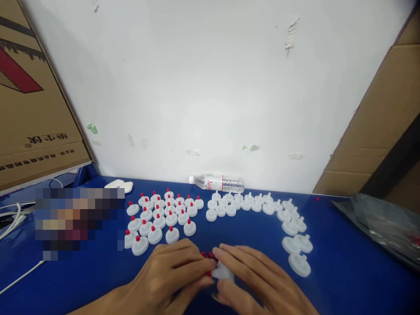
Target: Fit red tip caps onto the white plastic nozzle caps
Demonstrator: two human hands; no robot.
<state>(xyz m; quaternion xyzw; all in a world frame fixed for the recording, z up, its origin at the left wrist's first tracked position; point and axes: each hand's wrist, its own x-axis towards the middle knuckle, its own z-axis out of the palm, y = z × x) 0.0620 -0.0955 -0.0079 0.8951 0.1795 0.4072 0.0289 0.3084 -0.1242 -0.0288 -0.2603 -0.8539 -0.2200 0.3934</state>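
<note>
Both hands meet at 6 o'clock on blue surface [344, 280]: left hand [170, 273] fingers pinch small red caps [207, 255], right hand [256, 280] fingers pinch a white disc part [223, 273], prob. plastic. Red-capped discs [160, 216] at 10 o'clock, plain white discs [262, 205] at 1 o'clock, water bottle [216, 183] lying at 12.

Fingers of the left hand [173, 273] and right hand [252, 280] largely cover a white cap [223, 273] and small red pieces [207, 255]; wrists cut off below; a pixelated patch [70, 218] obscures the table's left.
</note>
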